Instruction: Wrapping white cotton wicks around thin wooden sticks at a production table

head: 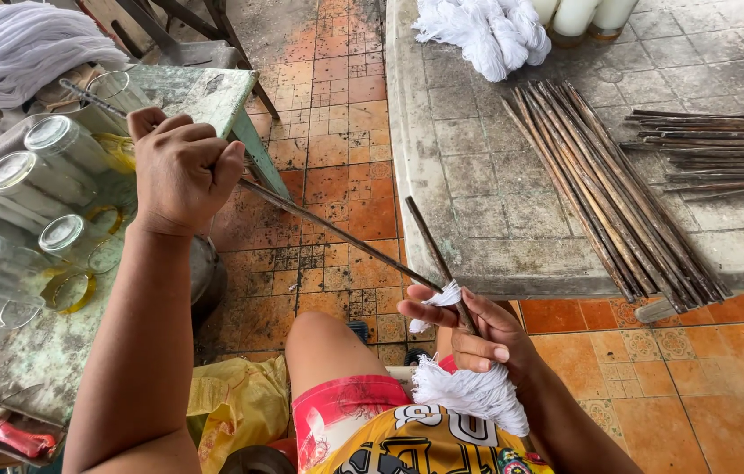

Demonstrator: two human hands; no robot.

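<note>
My left hand (180,168) is closed around a long thin dark rod (319,224) that slants down to the right. Its far tip meets a small tuft of white thread (442,298) pinched by my right hand (475,333). That hand also grips a second short dark stick (429,241) pointing up-left and a bundle of white cotton strands (470,393) hanging below the palm, above my knee.
Many dark rods (609,189) lie in a pile on the grey stone table (495,228) to the right, with white thread (481,31) and candles (578,17) at the back. Empty glass jars (29,175) lie on the worn bench at left. Orange tiled floor (345,167) runs between.
</note>
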